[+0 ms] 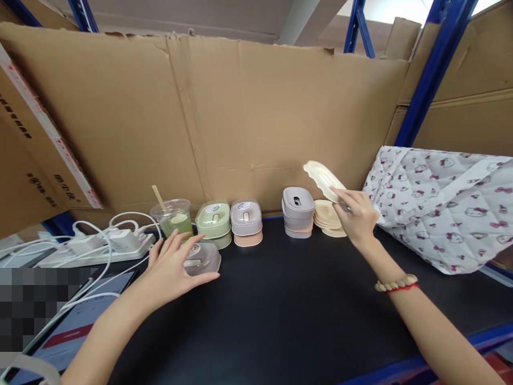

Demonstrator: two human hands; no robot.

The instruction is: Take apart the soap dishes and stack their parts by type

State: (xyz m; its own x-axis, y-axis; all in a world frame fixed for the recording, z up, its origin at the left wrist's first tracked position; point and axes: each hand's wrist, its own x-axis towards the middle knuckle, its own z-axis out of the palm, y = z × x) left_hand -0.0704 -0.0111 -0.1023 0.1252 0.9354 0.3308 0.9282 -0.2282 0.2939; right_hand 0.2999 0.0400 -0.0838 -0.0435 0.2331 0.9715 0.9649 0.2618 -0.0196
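My left hand (173, 266) rests with fingers spread over a clear-lidded grey box (204, 257) lying on the black tabletop (280, 299). My right hand (356, 215) holds up a cream oval tray (323, 179) by its edge, tilted, just above a stack of like cream trays (325, 216). Left of that stack stands a grey box stack (297, 212). Further left sit a grey-and-peach box stack (246, 222) and a green box stack (214, 223).
A plastic cup of green drink (175, 216) with a wooden stick stands behind my left hand. White power strips and cables (100, 243) lie at the left, a tablet (76, 321) in front of them. Cardboard (240, 117) walls the back; a patterned cloth (444, 206) lies right.
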